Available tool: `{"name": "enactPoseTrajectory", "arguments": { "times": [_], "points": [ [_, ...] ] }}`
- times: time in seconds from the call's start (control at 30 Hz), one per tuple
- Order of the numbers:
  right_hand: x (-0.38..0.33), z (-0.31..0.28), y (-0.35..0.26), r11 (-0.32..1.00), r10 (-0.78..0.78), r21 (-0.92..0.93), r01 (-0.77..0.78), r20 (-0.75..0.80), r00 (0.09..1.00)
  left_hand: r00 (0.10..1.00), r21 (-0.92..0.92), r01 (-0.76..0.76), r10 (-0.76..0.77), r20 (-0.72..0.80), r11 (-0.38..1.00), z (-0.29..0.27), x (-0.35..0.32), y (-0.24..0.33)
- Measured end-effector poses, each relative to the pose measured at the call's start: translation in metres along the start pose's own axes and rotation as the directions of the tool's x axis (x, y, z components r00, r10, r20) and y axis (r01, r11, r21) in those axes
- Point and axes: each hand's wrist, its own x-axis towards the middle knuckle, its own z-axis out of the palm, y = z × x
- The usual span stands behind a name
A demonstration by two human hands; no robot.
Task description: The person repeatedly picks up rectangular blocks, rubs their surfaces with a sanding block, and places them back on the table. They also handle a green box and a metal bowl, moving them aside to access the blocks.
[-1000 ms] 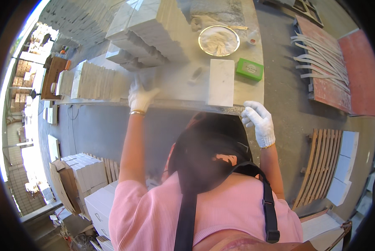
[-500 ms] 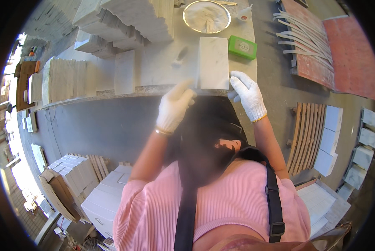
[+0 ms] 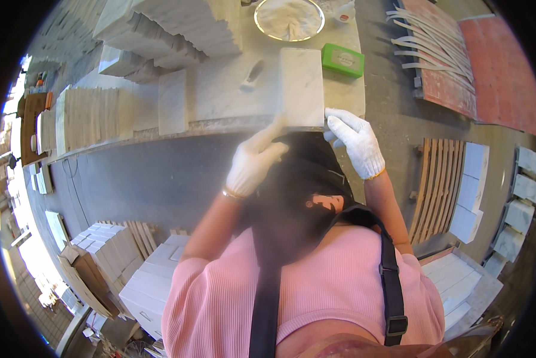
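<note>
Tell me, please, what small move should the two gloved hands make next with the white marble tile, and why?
Probably lift the marble tile off the table: the left hand and right hand both grip its near edge, which sits at the table's rim.

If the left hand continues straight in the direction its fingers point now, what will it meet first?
Most likely the white marble tile: the left hand already reaches its near edge at the workbench rim. Depth is hard to judge.

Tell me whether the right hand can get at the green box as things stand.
Probably yes: the right hand sits at the near right corner of the marble tile, and the green box lies just beyond on the workbench with nothing between.
</note>
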Motion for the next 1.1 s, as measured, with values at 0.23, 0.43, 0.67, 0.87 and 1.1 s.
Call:
{"name": "enactPoseTrajectory", "arguments": {
  "times": [0.23,0.43,0.67,0.87,1.1],
  "points": [
    [-0.012,0.002,0.003,0.947,0.211,0.219,-0.235,0.129,0.969,0.988,-0.533,0.147,-0.143,0.049,0.833,0.003,-0.003,-0.017],
    [-0.018,0.009,0.017,0.954,0.137,0.240,-0.177,0.175,0.975,0.990,-0.305,0.140,-0.143,0.013,0.942,0.012,0.007,-0.014],
    [-0.039,0.010,0.033,0.938,0.106,0.303,-0.169,0.213,0.971,0.997,-0.235,0.072,-0.063,0.043,0.969,0.020,0.000,-0.002],
    [-0.043,0.006,0.032,0.961,0.115,0.218,-0.171,0.246,0.962,0.998,-0.321,0.056,-0.040,0.056,0.945,0.017,-0.009,-0.005],
    [-0.027,0.013,0.019,0.991,0.089,0.074,-0.110,0.244,0.966,1.000,-0.156,-0.009,0.009,0.001,0.988,-0.006,-0.019,-0.006]
  ]
}}
